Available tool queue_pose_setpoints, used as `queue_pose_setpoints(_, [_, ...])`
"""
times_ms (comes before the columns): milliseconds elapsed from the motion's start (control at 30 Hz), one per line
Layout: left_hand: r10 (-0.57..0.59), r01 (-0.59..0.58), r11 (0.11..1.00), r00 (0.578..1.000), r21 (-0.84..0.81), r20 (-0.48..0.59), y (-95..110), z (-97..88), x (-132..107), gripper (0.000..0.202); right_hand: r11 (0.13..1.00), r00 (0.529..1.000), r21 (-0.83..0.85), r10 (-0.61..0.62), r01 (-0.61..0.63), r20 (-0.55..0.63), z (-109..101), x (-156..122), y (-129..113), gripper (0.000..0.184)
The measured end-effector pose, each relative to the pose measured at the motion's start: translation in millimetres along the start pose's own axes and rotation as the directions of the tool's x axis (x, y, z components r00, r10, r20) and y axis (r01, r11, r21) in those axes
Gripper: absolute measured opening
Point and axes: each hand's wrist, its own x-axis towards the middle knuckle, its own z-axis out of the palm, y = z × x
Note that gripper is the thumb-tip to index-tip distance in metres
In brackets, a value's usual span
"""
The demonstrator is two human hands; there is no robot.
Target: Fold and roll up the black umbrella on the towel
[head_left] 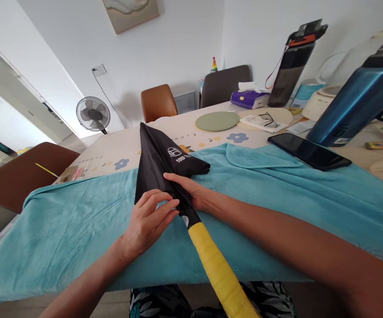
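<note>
A racket lies slantwise across the table edge, its handle wrapped in yellow grip tape (213, 258) and pointing down toward my lap. A black cloth cover (158, 154) with a white logo hides its head. My right hand (191, 190) wraps round the gathered neck of the cover from the right, thumb on top. On the other side, my left hand (152, 216) is closed, its fingertips pinching at the cover's mouth just above the handle. Whatever small part lies between those fingertips is hidden. A turquoise towel (79, 229) spreads under both hands.
To the right lie a black phone (310, 150), a blue bottle (360, 97) and a dark bottle (292, 66). Eyeglasses (268, 118), a green round mat (217, 121) and a purple tissue box (249, 98) sit farther back. A fan (93, 114) and chairs (159, 102) stand beyond.
</note>
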Motion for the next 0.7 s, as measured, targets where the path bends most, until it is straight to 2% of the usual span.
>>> queue_pose_setpoints(167, [0.036, -0.035, 0.999, 0.999, -0.016, 0.016, 0.8, 8.9, -8.4, 0.030, 1.000, 0.998, -0.004, 0.008, -0.008, -0.058, 2.4, -2.7, 0.7, 0.031])
queue_pose_setpoints(333, [0.044, -0.047, 0.994, 0.998, 0.094, 0.034, 5.4, 10.0, -9.8, 0.039, 1.000, 0.999, -0.023, -0.006, 0.005, -0.047, 1.3, -0.9, 2.4, 0.021])
queue_pose_setpoints(500, [0.013, -0.011, 0.999, 0.999, -0.030, 0.053, 7.8, 7.7, -13.0, 0.041, 0.996, 0.994, -0.063, -0.069, 0.064, -0.087, -1.1, 3.1, 3.9, 0.017])
queue_pose_setpoints(600, [-0.137, 0.130, 0.984, 0.989, -0.123, -0.046, -3.0, 5.7, -8.3, 0.031, 0.992, 0.987, -0.087, -0.107, 0.097, -0.116, -1.0, 6.6, 4.9, 0.012])
queue_pose_setpoints(633, [-0.230, 0.218, 0.967, 0.970, -0.135, -0.080, -10.7, 6.3, -4.2, 0.028, 0.989, 0.983, -0.093, -0.127, 0.115, -0.130, -0.3, 7.0, 5.1, 0.010])
queue_pose_setpoints(700, [-0.445, 0.431, 0.893, 0.889, -0.130, -0.108, -32.9, 11.1, 7.2, 0.024, 0.986, 0.975, -0.094, -0.154, 0.140, -0.160, 2.0, 6.0, 5.0, 0.009])
